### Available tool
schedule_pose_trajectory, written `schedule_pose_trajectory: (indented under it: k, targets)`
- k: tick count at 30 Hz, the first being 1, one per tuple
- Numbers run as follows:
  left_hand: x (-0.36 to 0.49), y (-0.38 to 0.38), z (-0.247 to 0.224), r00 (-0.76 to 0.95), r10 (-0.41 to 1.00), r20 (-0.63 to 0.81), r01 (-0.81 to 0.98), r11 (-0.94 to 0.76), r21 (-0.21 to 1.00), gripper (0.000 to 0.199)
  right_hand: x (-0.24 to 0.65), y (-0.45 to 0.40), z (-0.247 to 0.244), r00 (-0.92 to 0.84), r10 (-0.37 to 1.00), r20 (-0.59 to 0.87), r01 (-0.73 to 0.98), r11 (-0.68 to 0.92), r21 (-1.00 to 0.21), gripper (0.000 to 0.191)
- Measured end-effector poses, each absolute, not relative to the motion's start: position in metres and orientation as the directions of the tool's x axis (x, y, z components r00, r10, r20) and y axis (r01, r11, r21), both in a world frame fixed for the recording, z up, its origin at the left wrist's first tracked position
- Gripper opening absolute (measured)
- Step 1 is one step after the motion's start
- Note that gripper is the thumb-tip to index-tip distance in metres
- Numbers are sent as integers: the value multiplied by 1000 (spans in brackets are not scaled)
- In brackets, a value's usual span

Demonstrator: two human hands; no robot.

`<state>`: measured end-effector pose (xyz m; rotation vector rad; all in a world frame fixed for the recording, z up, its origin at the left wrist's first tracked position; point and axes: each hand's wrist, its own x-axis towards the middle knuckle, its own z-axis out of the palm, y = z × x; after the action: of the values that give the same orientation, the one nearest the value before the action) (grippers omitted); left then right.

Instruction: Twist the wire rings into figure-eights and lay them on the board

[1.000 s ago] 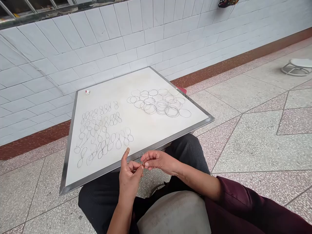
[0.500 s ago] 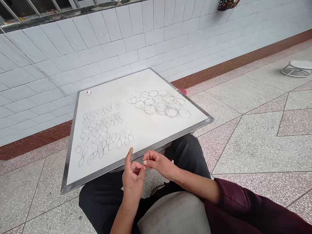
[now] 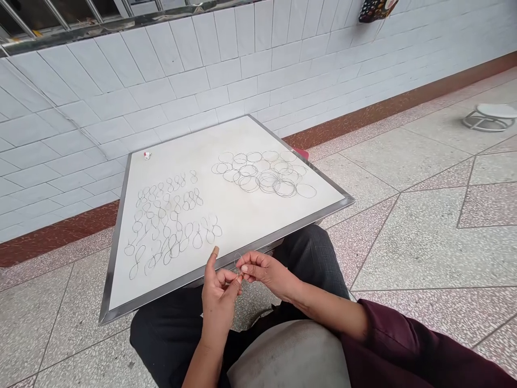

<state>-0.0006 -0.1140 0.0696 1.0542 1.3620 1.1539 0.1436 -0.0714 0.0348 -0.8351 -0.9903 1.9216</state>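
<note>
Between my two hands, just off the table's front edge, is a thin wire loop (image 3: 238, 255). My left hand (image 3: 220, 296) pinches its lower part between thumb and a finger, while the index finger, with a tan covering on its tip, points up. My right hand (image 3: 269, 274) grips the same loop from the right, thumb against the fingers. The fingertips of both hands nearly meet and hide much of the wire. On the table's left side lie rows of wire twisted into figure-eights (image 3: 196, 240). Plain round wire rings (image 3: 306, 191) overlap in a pile on the right.
The white table (image 3: 238, 226) has a grey metal rim and stands against a tiled wall (image 3: 181, 81). A small white and red object (image 3: 147, 156) sits near its far left corner. A round stool (image 3: 490, 116) stands on the floor at far right. My knees are under the front edge.
My right hand has shifted very slightly right, its thumb a little away from the left fingertips. Both hands still hold the wire loop. The view has tilted a touch.
</note>
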Motion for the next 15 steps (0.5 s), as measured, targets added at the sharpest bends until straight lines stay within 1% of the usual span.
schedule_pose_trajectory:
  k: [2,6,11,15]
  targets:
    - [-3,-113,68,-71,977,-200,-66,196,978,86,146,-71,37,-470,869,-157,-364,-353,-862,34]
    - [-6,-111,65,-69,968,-240,-122,231,965,86,145,-71,35,-478,869,-131,-390,-343,-854,35]
    - [-7,-110,63,-46,966,-255,-134,247,960,89,144,-70,28,-477,871,-121,-418,-346,-840,32]
    - [-9,-110,68,-10,956,-294,-130,290,948,93,144,-70,26,-491,862,-125,-416,-358,-836,30]
